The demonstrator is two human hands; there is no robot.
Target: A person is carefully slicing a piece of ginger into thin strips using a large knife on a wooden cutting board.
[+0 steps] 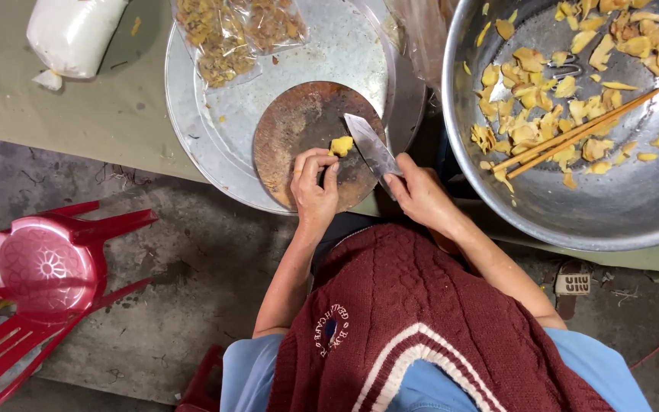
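Far out to the left of the left hand, on the concrete floor, a red plastic chair is seen; above it, well apart from that hand, a white filled bag lies on the olive table surface; nearer, up and to the left of the hand, clear bags of yellow-brown pieces rest on a round metal tray.

The left hand is held narrow, its fingertips curled down onto a small yellow piece, which is pinned against a round brown cutting board; the board is laid on the tray and lies directly under the hand. Just to the right of the piece, the blade of a knife is set, touching or almost touching it; which cannot be told.

The right hand is closed around the knife's handle, which is hidden inside the grip; the two hands lie near each other with the blade between them.

To the right of the right hand, close by, a large steel bowl stands; its rim crowds that side. Inside it thin yellow slices are scattered, and a pair of wooden chopsticks is laid slantwise across them. Below both hands a maroon knitted vest fills the lower view.
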